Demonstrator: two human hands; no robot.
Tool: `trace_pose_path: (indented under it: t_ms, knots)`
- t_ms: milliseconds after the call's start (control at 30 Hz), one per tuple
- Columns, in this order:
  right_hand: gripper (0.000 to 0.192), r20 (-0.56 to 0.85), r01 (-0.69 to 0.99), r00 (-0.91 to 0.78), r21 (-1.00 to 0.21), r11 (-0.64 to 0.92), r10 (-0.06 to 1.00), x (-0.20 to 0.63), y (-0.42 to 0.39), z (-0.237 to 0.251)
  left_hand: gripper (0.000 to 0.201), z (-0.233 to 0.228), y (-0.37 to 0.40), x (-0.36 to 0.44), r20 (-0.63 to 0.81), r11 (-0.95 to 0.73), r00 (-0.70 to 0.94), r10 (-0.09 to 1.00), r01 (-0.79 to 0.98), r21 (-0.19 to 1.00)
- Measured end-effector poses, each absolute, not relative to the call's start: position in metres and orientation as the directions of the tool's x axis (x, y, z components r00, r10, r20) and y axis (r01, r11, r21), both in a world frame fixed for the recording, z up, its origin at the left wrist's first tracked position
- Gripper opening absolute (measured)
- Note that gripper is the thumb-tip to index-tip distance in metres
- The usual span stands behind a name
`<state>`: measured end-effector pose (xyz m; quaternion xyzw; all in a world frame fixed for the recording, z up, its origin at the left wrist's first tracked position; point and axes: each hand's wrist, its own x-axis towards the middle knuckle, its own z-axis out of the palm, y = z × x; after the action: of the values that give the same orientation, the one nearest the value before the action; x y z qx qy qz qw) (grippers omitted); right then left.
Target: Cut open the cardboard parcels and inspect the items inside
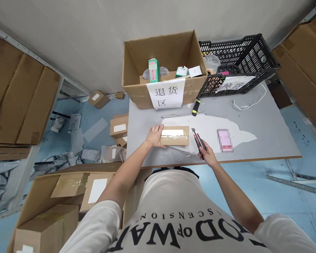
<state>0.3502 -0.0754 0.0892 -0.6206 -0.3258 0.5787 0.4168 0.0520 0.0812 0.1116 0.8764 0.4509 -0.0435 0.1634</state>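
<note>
Gray table (276, 142) bearing taped parcel (175, 140), open carton (137, 97), black crate (265, 66), yellow-black tool (196, 108), white cable (241, 109)

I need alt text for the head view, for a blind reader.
A left hand holds one end of a taped box on a table; the right hand holds a knife. Behind stand an open carton and a black crate.

Hands (155, 136) on carton (175, 137) and cutter (198, 142)

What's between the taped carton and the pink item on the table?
Head view: the right hand, holding a utility knife, and part of a white patch.
</note>
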Motion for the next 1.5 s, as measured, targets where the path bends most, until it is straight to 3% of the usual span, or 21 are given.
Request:
trace_pose_path:
  t_ms: [300, 667, 933, 1100, 1500]
  knots:
    - [0.079, -0.460, -0.062, 0.051, -0.887, -0.457, 0.886, 0.354, -0.082, 0.085, 0.135, 0.106, 0.083, 0.051, -0.191, -0.531, 0.593, 0.782, 0.795, 0.294]
    - [0.079, -0.459, 0.021, -0.005, -0.888, -0.459, 0.888, 0.367, -0.061, 0.100, 0.131, 0.088, 0.085, 0.046, -0.042, -0.566, 0.652, 0.757, 0.686, 0.458]
    - [0.077, -0.533, 0.117, -0.102, -0.845, -0.522, 0.840, 0.382, -0.066, 0.115, 0.121, 0.095, 0.081, 0.051, -0.134, -0.437, 0.525, 0.840, 0.803, 0.406]
    - [0.072, -0.540, 0.223, -0.147, -0.834, -0.505, 0.828, 0.387, -0.074, 0.119, 0.124, 0.097, 0.082, 0.051, -0.135, -0.460, 0.553, 0.822, 0.785, 0.414]
    - [0.064, -0.580, 0.280, -0.206, -0.807, -0.520, 0.788, 0.401, -0.103, 0.119, 0.124, 0.095, 0.083, 0.051, -0.143, -0.436, 0.527, 0.838, 0.804, 0.404]
